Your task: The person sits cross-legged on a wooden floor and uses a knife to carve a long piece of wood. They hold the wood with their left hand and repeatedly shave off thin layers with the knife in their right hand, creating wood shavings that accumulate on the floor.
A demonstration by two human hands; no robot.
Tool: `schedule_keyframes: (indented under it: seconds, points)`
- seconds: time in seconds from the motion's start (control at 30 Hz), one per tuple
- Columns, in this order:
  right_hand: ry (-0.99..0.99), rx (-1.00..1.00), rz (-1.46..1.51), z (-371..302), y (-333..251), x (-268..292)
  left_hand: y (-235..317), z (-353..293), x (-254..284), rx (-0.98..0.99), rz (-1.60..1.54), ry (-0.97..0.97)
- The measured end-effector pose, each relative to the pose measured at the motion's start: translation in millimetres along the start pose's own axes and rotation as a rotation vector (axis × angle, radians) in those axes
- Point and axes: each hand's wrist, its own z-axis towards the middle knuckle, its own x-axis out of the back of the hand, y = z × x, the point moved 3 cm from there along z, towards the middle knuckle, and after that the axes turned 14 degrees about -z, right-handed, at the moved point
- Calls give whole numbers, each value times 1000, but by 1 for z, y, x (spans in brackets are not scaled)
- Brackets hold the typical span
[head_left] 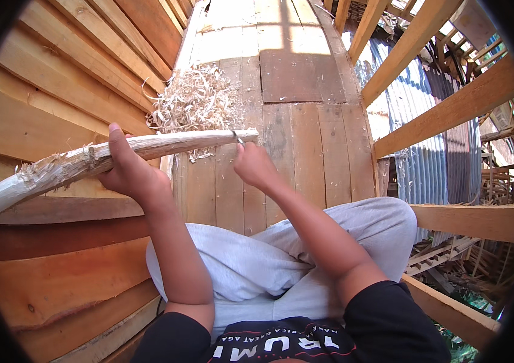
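A long, pale, peeled wooden pole [178,143] runs across in front of me, bending down toward the left edge. Rough strips of bark cling to its thicker left part. My left hand [131,166] is closed around the pole from below, its thumb up along the near side. At the pole's thin right end, my right hand [256,164] is closed on a small knife [239,140]. Its dark, narrow blade lies across the wood close to the tip. Most of the knife's handle is hidden in my fingers.
Curly wood shavings [193,97] lie heaped on the plank floor [308,151] beyond the pole. A wooden board wall [69,42] rises close on my left. To the right stands an open timber railing [451,103], with corrugated metal sheets [417,175] below it. My crossed legs are beneath my arms.
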Motion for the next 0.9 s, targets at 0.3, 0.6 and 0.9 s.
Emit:
schedule_keyframes:
  seconds: [0.3, 0.6, 0.9]
  points:
    - [-94, 77, 40, -31, -50, 26, -3, 9, 9, 38, 37, 55]
    - [-142, -35, -13, -2, 0, 5, 0, 5, 3, 24, 11, 91]
    - [-110, -106, -84, 12, 35, -8, -3, 6, 4, 7, -9, 27]
